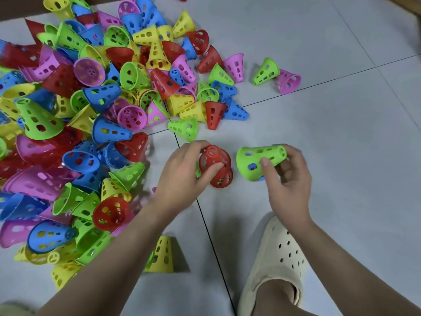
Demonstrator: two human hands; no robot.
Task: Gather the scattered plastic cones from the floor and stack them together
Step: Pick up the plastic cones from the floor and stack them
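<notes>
Left hand [182, 172] fingers [216, 166] gripping red cone [214, 160]; right hand [289, 176] pinching green cone [257, 160] just beside it. Likely to jam if pushed together askew.

left hand [182, 169]: forearm reaching in from lower left, fingers and thumb curled round red cone [215, 164] | right hand [288, 179]: forearm from lower right, palm up, thumb and fingers pinching green cone [259, 159] held sideways
</notes>
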